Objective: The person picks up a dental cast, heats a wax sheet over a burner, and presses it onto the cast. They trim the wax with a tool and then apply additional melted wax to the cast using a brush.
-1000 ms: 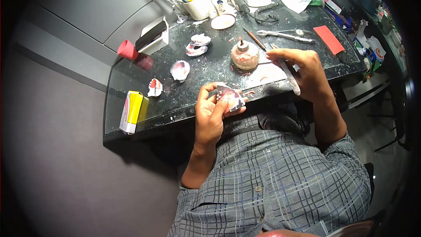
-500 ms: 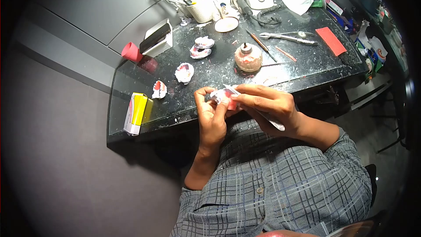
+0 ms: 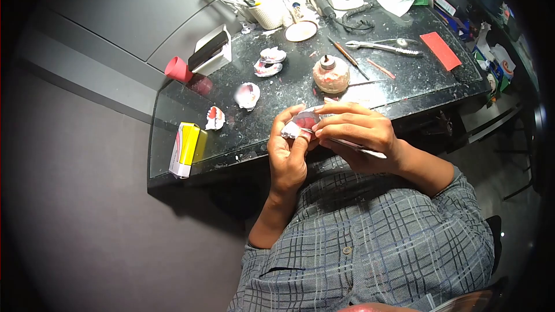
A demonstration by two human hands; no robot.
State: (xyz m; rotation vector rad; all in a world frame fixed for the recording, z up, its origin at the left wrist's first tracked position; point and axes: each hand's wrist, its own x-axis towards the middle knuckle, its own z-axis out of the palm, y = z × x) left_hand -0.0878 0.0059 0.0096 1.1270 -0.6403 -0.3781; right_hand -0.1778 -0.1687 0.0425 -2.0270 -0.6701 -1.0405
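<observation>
My left hand (image 3: pixel 287 160) is closed around a white plaster dental cast (image 3: pixel 290 132) with pink wax on it, just past the front edge of the bench. Gripped in my right hand (image 3: pixel 367 133) is a slim metal wax knife (image 3: pixel 373 153), its handle end sticking out below the palm. The fingers of this hand rest against the cast's right side and hide the blade's tip. Beyond them stands a round, wax-stained spirit burner (image 3: pixel 331 75). More plaster casts with pink wax lie on the bench: one (image 3: pixel 247 96), a smaller one (image 3: pixel 215 118) and a pair (image 3: pixel 270 62).
On the left stand a yellow and white box (image 3: pixel 186 149) and a pink cup (image 3: pixel 178 69). Toward the right are a wooden-handled tool (image 3: pixel 344 52), metal pliers (image 3: pixel 384 48) and a red wax sheet (image 3: pixel 440 51). A tool holder (image 3: pixel 267 14) stands at the back.
The cast has turned in my left hand, showing more of its pink inner side. My right hand has shifted round it, and the knife handle lies flatter. The whole view has shifted slightly.
</observation>
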